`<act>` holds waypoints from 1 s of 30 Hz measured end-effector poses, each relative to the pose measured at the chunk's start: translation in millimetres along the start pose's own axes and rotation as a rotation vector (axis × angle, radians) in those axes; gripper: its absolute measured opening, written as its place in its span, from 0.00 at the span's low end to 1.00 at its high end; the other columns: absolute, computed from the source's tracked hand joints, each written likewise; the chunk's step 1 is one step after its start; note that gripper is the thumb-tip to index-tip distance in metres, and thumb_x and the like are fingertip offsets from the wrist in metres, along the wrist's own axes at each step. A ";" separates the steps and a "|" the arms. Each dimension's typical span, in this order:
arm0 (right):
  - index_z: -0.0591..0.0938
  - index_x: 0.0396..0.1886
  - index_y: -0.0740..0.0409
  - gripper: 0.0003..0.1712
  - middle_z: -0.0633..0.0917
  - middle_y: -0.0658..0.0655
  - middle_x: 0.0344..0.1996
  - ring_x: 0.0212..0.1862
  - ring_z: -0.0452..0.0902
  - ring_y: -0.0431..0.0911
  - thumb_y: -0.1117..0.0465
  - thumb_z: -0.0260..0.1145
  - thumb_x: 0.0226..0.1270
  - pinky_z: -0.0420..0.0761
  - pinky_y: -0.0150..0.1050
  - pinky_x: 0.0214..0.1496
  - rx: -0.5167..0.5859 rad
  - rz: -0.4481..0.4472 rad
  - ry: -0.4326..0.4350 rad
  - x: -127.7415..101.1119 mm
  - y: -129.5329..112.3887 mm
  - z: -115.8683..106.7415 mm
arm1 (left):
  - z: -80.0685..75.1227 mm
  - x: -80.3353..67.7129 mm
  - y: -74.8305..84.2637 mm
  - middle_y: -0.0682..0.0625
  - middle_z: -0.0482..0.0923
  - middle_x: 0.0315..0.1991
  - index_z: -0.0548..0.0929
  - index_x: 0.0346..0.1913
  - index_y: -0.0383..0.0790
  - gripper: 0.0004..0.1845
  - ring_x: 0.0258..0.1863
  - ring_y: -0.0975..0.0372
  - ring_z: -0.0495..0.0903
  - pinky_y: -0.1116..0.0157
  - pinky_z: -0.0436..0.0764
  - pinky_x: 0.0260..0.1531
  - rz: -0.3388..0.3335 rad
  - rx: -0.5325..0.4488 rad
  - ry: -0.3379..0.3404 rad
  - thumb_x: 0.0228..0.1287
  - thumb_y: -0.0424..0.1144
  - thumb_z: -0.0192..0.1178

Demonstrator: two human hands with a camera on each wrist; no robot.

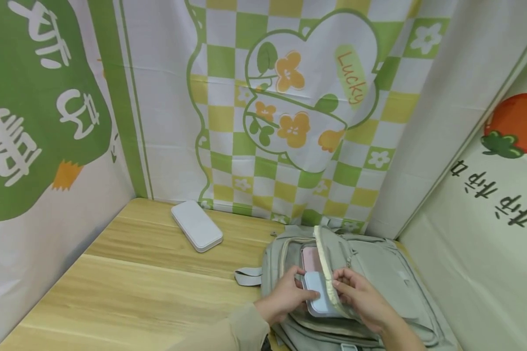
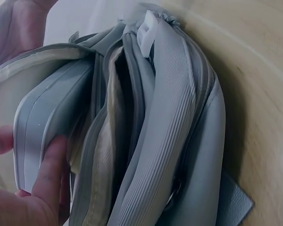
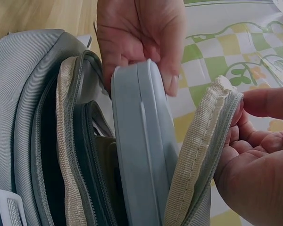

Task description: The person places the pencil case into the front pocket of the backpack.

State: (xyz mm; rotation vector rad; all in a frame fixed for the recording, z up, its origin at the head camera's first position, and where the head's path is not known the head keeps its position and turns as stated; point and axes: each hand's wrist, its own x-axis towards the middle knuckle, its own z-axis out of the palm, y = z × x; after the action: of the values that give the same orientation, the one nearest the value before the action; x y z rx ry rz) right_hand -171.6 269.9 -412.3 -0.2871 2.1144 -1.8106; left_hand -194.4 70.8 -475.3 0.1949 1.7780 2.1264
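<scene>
A light blue hard case [image 1: 318,304] with rounded corners sits partly inside the open front pocket of a grey-green backpack [image 1: 390,278], which lies on the table. My left hand [image 1: 287,292] pinches the case by its upper end, thumb on one face and fingers on the other. With thumb and fingers my right hand [image 1: 361,298] grips the pocket's cream-edged flap [image 3: 198,155] and holds it away from the bag. Behind the blue case, a pink item [image 1: 310,258] shows in the pocket. The lower end of the blue case [image 3: 141,155] is hidden inside the pocket in the right wrist view.
A white case [image 1: 197,225] with rounded corners lies on the wooden table [image 1: 149,282], left of the backpack. A grey strap loop [image 1: 248,277] sticks out from the bag's left side. Printed cloth [image 1: 254,126] hangs behind the table, with further cloth walls on both sides.
</scene>
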 end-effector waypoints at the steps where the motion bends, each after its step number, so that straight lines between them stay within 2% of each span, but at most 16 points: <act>1: 0.72 0.46 0.60 0.02 0.73 0.51 0.37 0.39 0.70 0.40 0.66 0.53 0.82 0.75 0.31 0.39 0.001 0.002 0.001 0.1 -0.1 0.5 | 1.5 0.8 -1.2 0.44 0.70 0.34 0.71 0.53 0.35 0.24 0.27 0.59 0.77 0.64 0.84 0.25 0.000 0.003 -0.001 0.57 0.21 0.69; 9: 0.72 0.46 0.61 0.02 0.74 0.52 0.37 0.39 0.71 0.41 0.66 0.53 0.82 0.75 0.32 0.39 0.004 0.033 -0.005 1.3 -1.6 3.5 | 11.0 4.4 -12.2 0.45 0.72 0.31 0.72 0.52 0.37 0.23 0.23 0.61 0.76 0.66 0.81 0.22 0.007 0.035 0.015 0.57 0.22 0.70; 17: 0.71 0.46 0.60 0.02 0.73 0.51 0.37 0.38 0.70 0.41 0.66 0.52 0.82 0.75 0.31 0.39 -0.002 0.023 -0.014 0.9 -1.5 0.8 | 18.3 7.8 -12.1 0.47 0.75 0.30 0.73 0.51 0.39 0.23 0.23 0.62 0.75 0.67 0.80 0.22 0.016 0.065 0.018 0.56 0.23 0.70; 23: 0.72 0.45 0.60 0.02 0.74 0.51 0.37 0.39 0.71 0.41 0.66 0.53 0.82 0.75 0.31 0.39 -0.003 0.034 -0.002 1.5 -1.6 0.1 | 20.6 10.4 -13.5 0.47 0.75 0.31 0.74 0.49 0.38 0.21 0.25 0.62 0.75 0.67 0.78 0.22 0.020 0.070 0.036 0.55 0.23 0.70; 30: 0.72 0.46 0.61 0.02 0.74 0.51 0.37 0.38 0.71 0.41 0.66 0.53 0.82 0.75 0.31 0.38 -0.007 0.039 0.008 3.7 -1.8 -0.2 | 27.1 12.5 -13.9 0.48 0.75 0.34 0.76 0.50 0.34 0.20 0.29 0.62 0.74 0.69 0.76 0.25 0.040 0.089 0.088 0.55 0.24 0.68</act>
State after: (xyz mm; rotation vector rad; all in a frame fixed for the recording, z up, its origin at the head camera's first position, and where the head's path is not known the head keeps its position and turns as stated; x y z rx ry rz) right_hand -175.2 268.5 -410.9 -0.2397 2.1172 -1.7852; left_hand -194.5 102.3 -484.9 0.1636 1.9361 2.1146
